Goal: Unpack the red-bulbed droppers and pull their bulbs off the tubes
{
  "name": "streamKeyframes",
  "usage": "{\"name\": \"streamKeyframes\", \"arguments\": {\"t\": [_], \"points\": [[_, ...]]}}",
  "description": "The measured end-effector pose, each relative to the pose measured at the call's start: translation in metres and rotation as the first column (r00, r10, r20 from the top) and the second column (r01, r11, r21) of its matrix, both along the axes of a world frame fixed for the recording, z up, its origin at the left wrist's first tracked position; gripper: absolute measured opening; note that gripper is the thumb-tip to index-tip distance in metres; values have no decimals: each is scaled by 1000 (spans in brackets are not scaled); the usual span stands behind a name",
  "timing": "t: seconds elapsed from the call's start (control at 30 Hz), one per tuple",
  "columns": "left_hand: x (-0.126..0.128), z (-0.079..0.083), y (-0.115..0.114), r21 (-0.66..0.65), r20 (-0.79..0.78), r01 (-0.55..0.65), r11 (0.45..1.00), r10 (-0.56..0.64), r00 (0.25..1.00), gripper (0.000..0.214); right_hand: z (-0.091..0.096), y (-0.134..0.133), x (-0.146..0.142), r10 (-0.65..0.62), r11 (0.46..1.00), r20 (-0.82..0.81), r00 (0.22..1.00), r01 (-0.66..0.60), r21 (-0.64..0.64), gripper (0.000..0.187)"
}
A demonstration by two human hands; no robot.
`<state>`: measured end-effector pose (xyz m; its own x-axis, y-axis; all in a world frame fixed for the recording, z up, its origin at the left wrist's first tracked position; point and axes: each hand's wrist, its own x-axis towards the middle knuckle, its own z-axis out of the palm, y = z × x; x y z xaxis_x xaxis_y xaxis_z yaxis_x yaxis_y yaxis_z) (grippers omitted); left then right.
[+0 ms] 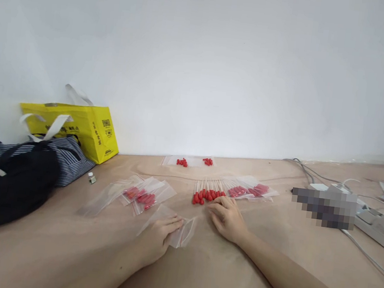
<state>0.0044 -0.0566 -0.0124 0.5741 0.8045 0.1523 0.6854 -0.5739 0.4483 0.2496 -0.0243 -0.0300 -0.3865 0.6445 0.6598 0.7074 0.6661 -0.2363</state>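
Note:
My left hand (159,238) lies over a clear zip bag (186,232), its fingers together and gripping the plastic. At the right end of a loose row of red-tipped sticks (203,194), my right hand (227,218) rests on the table. Its fingers are bent, with the thumb apart from the index finger, and the fingertips sit close to the red tips; whether they touch one is unclear. Left of the row lie clear bags with red-tipped pieces (145,199) inside. More bagged red-tipped sticks (249,191) lie right of the row.
Against the wall lies a clear bag with two red clusters (182,162). A small bottle (91,178), a yellow bag (104,128), a striped bag (71,162) and a black bag (26,179) are on the left. Cables and a white power strip (381,228) occupy the right.

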Motion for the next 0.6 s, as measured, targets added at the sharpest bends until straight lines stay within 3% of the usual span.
{"name": "streamKeyframes", "arguments": {"t": [0.1,0.17,0.23,0.27,0.37,0.43,0.53,0.6], "points": [[2,7,2,55,39,-67,996,65,997,50,-1,1,0,19,1000,-20,1000,-19,1,18],[-5,24,1,131,64,-209,969,202,977,51,-2,2,1,35,999,-35,999,-35,-4,20],[-21,46,2,260,97,-383,887,370,924,48,-2,2,1,52,998,-49,997,-53,-16,21],[-32,57,4,338,134,-478,811,462,877,46,-3,2,1,62,998,-55,997,-63,-24,21],[-74,78,15,505,105,-578,641,618,779,49,-3,3,1,85,994,-58,995,-88,-57,22],[-103,75,26,506,3,-602,618,696,718,53,-3,3,0,87,993,-54,995,-91,-74,22],[-137,55,40,356,-164,-692,628,771,615,53,-2,2,0,88,992,-44,995,-92,-86,21],[-147,41,45,261,-170,-726,636,771,614,42,-1,2,0,91,991,-41,995,-95,-93,20]]}}
